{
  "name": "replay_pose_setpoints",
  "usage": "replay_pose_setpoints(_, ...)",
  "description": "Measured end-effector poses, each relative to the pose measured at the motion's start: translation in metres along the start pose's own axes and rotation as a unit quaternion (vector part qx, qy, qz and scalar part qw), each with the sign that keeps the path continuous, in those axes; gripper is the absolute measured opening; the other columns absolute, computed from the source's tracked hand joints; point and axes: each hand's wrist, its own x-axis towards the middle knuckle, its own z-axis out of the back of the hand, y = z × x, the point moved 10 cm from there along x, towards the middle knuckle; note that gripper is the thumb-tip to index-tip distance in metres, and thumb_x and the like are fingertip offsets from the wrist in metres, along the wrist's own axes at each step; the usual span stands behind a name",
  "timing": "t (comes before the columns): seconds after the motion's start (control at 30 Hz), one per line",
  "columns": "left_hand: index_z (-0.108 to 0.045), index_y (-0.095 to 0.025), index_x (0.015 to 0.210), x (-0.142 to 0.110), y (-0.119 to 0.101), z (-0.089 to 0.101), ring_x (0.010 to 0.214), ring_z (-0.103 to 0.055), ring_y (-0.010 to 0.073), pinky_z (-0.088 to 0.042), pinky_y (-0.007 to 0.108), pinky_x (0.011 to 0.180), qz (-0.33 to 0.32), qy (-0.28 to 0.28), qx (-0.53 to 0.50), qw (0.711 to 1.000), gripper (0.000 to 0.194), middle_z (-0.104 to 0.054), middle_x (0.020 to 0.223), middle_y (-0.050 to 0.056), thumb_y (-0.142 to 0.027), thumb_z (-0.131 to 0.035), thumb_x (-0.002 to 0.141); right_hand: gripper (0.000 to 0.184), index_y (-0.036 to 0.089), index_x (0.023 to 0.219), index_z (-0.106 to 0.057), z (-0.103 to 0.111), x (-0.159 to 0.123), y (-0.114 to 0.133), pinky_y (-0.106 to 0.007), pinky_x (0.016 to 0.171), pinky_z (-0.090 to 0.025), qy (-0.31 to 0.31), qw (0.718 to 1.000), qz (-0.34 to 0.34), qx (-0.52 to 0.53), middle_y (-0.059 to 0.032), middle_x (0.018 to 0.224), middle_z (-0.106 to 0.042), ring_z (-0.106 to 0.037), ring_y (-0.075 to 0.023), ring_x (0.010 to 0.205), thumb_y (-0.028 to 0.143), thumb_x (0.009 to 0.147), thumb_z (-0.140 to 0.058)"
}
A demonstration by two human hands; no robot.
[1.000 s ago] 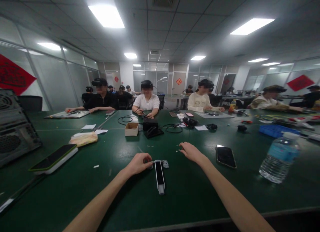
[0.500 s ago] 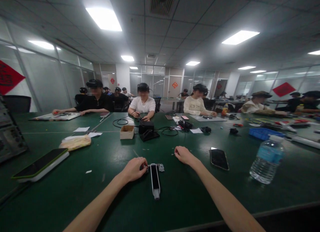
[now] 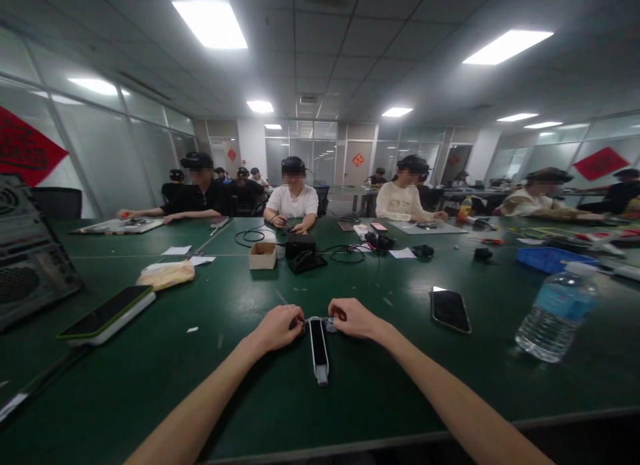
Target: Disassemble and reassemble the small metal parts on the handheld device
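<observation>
Fingers of the left hand (image 3: 279,328) and the right hand (image 3: 353,319) curl down onto the stamped metal bracket (image 3: 329,325) at the far end of a long white plastic bar (image 3: 319,353) with a black inset strip. The bar lies flat on the dark green tabletop (image 3: 235,391), straight out from the person. Both hands appear to be grasping the bracket; the right hand, well off it a moment earlier, has closed in. Nearby on the right sits a glossy black smartphone (image 3: 451,311), then a ribbed clear water bottle (image 3: 557,316) with a blue label. On the left lie a green-edged white phone (image 3: 107,314), a crinkled pale packet (image 3: 166,275) and a vented grey computer case (image 3: 30,251). Farther off are a small cardboard box (image 3: 263,256), a blue plastic tray (image 3: 557,259) and a seated co-worker in a white T-shirt (image 3: 293,201).
</observation>
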Motion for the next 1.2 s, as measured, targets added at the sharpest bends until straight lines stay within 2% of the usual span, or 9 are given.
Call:
replay_pose_setpoints(0.13,-0.061,-0.019,0.09,0.0,0.001,0.0,0.077,-0.058,0.0189,-0.041,0.027,0.07,0.0,-0.002,0.006,1.0,0.017,-0.064,0.084,0.005,-0.025,-0.047,0.083,0.01,0.016,0.085,-0.061,0.0,0.002,-0.001,-0.022,0.06,-0.039,-0.013,1.0,0.002,-0.023,-0.0018,0.08,-0.06,-0.052,-0.0116,0.068,0.019,0.081,-0.052)
replay_pose_setpoints(0.3,-0.061,-0.019,0.09,0.0,-0.001,0.0,0.077,-0.058,0.0188,-0.041,0.027,0.069,-0.013,0.0,0.01,1.0,0.016,-0.064,0.085,0.004,-0.025,-0.047,0.084,0.018,0.015,0.089,-0.063,0.005,0.002,0.0,-0.024,0.062,-0.041,-0.028,0.999,0.007,-0.023,-0.0041,0.082,-0.062,-0.055,-0.0135,0.071,0.026,0.089,-0.049)
replay_pose_setpoints(0.67,-0.059,-0.019,0.09,0.0,-0.002,0.0,0.077,-0.058,0.0177,-0.041,0.026,0.068,-0.013,0.007,0.025,1.0,0.014,-0.063,0.086,0.004,-0.023,-0.047,0.085,0.016,0.015,0.094,-0.063,0.001,0.001,-0.002,-0.021,0.061,-0.046,-0.004,0.999,0.003,0.039,-0.0019,0.081,-0.064,-0.058,-0.0117,0.068,0.022,0.082,-0.057)
replay_pose_setpoints(0.87,-0.059,-0.019,0.092,0.0,-0.001,-0.002,0.079,-0.059,0.0175,-0.043,0.026,0.069,-0.011,0.011,0.042,0.999,0.014,-0.064,0.088,0.003,-0.023,-0.047,0.085,0.016,0.016,0.093,-0.065,-0.001,0.0,0.002,-0.022,0.061,-0.045,0.0,1.0,0.004,0.028,-0.0019,0.081,-0.065,-0.058,-0.0125,0.068,0.024,0.082,-0.057)
replay_pose_setpoints(1.07,-0.059,-0.019,0.091,0.0,-0.001,-0.001,0.077,-0.059,0.0166,-0.042,0.025,0.068,-0.015,0.008,0.036,0.999,0.013,-0.063,0.087,0.002,-0.024,-0.048,0.086,0.017,0.018,0.092,-0.066,0.003,0.0,0.008,-0.027,0.072,-0.045,-0.005,0.999,0.025,-0.022,-0.0039,0.091,-0.064,-0.057,-0.0164,0.081,0.03,0.085,-0.056)
replay_pose_setpoints(1.2,-0.059,-0.019,0.091,0.0,-0.001,-0.002,0.078,-0.059,0.0162,-0.042,0.025,0.069,-0.012,0.007,0.036,0.999,0.012,-0.063,0.086,0.002,-0.022,-0.048,0.085,0.018,0.019,0.093,-0.066,0.001,-0.001,0.009,-0.028,0.072,-0.044,0.005,0.999,0.027,-0.023,-0.0042,0.091,-0.064,-0.057,-0.017,0.083,0.03,0.086,-0.054)
